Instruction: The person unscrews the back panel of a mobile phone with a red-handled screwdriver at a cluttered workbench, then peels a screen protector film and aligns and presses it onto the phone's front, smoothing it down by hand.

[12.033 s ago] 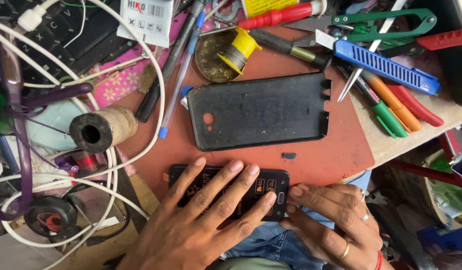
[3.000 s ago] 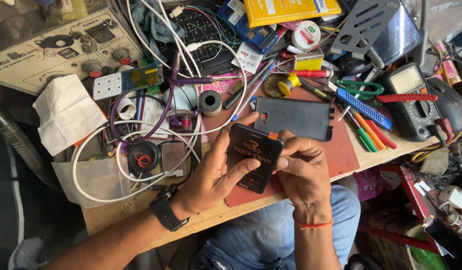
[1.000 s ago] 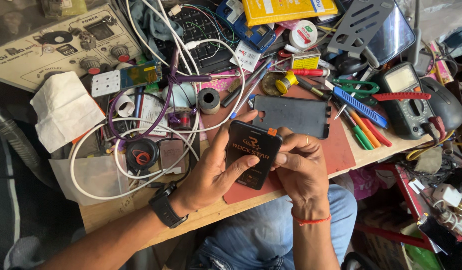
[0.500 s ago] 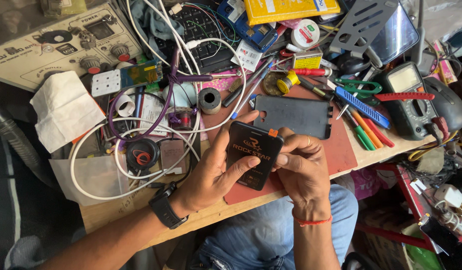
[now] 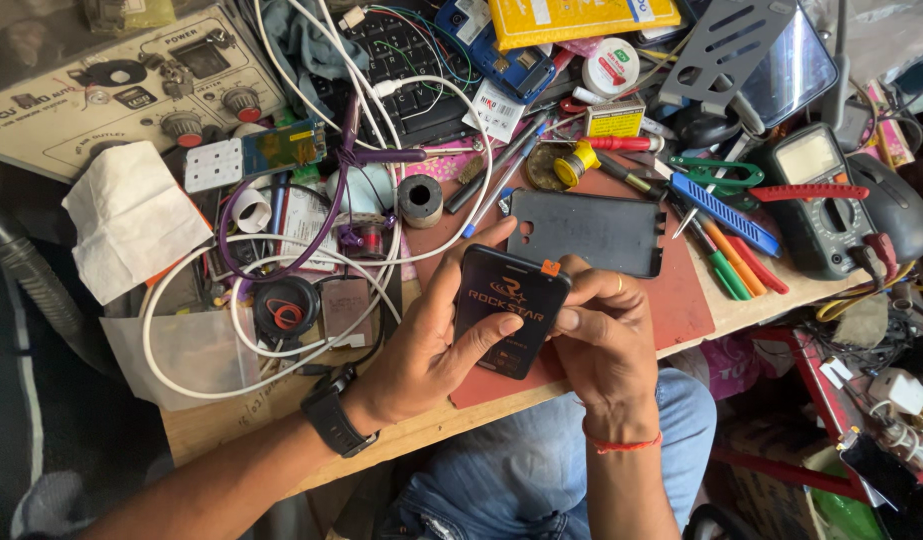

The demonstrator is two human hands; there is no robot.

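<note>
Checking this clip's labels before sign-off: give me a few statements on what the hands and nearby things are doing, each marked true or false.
1. Both hands, left hand and right hand, hold the black battery. True.
2. The black back cover lies on the red mat. True.
3. The left wrist is bare. False: it wears a black watch.
4. The multimeter sits left of the battery. False: it is at the bench's right end.

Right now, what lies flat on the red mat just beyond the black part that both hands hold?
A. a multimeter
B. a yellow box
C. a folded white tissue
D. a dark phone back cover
D: the dark phone back cover lies flat on the red mat, right behind the black part held by the left hand and right hand.
</note>
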